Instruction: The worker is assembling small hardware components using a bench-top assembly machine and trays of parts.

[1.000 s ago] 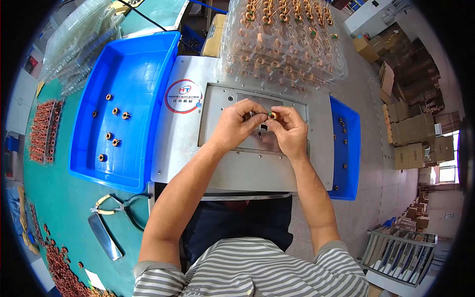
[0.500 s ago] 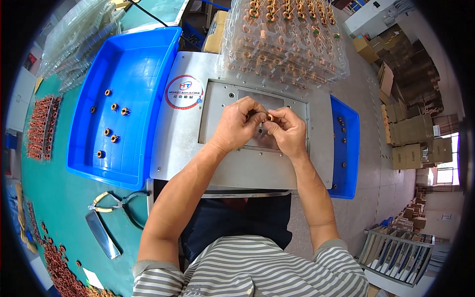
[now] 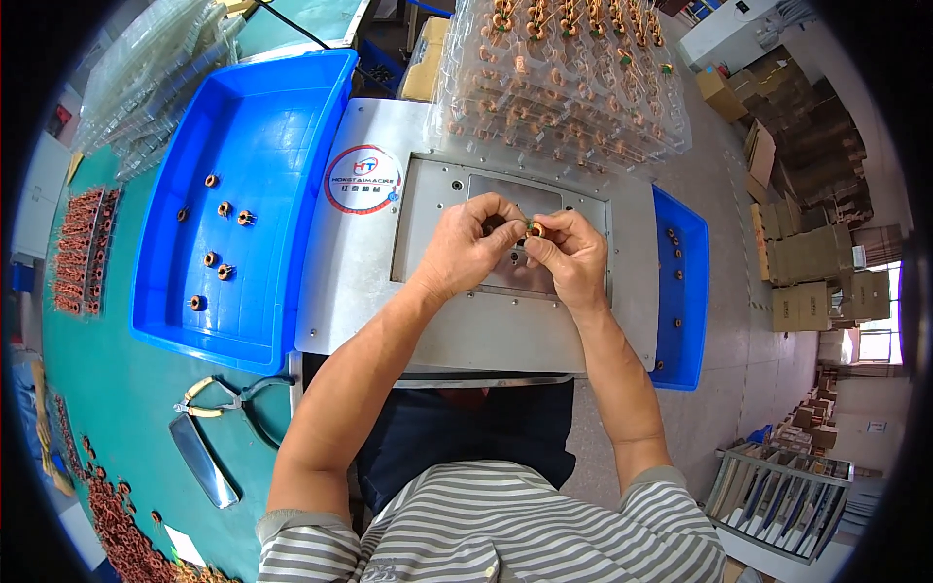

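Between my two hands, above the metal plate of a machine (image 3: 360,282), is a small copper-wound toroidal coil (image 3: 536,229) with a bit of green on it. My right hand (image 3: 573,255) pinches the coil between thumb and fingers. My left hand (image 3: 473,243) is closed, its thumb and forefinger pressed together at the coil's left side; what exactly they grip there is hidden. Several similar coils (image 3: 245,219) lie in the large blue tray (image 3: 321,126) to the left. More coils sit in the blue tray (image 3: 692,340) on the right.
Stacked clear plastic trays of coils (image 3: 564,97) stand behind the machine. Cutting pliers (image 3: 233,398) and a shiny metal blade-shaped piece (image 3: 202,462) lie on the green table (image 3: 97,360). A heap of reddish rings (image 3: 121,525) spreads at the lower left. Cartons (image 3: 807,262) stand far right.
The coil has turned slightly between my fingers, and its green part now shows. My right hand has shifted a little to the right; my left has barely moved.
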Action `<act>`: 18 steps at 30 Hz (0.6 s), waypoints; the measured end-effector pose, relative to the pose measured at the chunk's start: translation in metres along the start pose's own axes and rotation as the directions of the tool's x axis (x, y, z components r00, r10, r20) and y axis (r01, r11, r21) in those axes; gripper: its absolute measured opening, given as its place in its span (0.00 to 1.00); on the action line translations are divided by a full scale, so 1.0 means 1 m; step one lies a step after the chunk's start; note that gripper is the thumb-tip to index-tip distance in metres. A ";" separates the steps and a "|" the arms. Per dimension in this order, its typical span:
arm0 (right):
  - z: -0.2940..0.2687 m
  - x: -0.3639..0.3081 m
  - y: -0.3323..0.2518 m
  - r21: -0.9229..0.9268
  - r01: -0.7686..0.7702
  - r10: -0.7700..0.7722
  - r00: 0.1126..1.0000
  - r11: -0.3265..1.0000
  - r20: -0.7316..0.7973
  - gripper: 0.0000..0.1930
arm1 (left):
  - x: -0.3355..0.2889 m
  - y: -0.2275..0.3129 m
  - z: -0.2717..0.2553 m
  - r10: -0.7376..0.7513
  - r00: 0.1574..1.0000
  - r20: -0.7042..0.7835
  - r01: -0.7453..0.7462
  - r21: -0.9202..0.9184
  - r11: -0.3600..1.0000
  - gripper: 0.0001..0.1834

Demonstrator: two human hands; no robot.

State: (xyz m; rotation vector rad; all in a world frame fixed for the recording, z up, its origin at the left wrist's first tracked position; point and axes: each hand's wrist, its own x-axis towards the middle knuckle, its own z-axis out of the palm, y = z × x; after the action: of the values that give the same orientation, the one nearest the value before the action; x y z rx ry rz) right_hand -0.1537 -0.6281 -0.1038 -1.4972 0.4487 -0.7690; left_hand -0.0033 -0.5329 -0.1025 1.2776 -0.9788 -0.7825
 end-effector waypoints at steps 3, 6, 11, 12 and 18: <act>0.003 -0.001 -0.002 -0.001 0.010 -0.010 1.000 1.000 -0.025 0.10 | 0.000 -0.001 0.000 0.004 1.000 0.007 -0.004 -0.031 1.000 0.08; 0.009 -0.002 -0.002 0.001 0.027 -0.027 0.998 1.000 -0.064 0.10 | 0.000 -0.007 0.002 0.021 1.000 0.007 -0.020 -0.141 0.990 0.10; 0.011 0.000 -0.002 0.000 0.066 -0.065 0.991 0.998 -0.120 0.12 | 0.000 0.002 0.003 0.038 0.999 -0.019 -0.042 -0.249 0.968 0.15; 0.010 0.000 -0.001 -0.006 0.078 -0.078 0.990 0.997 -0.117 0.12 | 0.000 0.003 0.002 0.015 1.000 0.025 -0.010 -0.174 0.985 0.16; 0.010 0.000 0.006 0.018 0.086 -0.084 0.992 0.996 -0.091 0.13 | 0.000 0.003 0.001 0.084 0.996 0.037 -0.085 0.002 0.996 0.13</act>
State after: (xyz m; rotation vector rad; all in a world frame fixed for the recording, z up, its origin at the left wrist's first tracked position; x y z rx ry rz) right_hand -0.1460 -0.6212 -0.1091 -1.4727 0.4451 -0.9084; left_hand -0.0046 -0.5331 -0.0997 1.2204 -1.0578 -0.7415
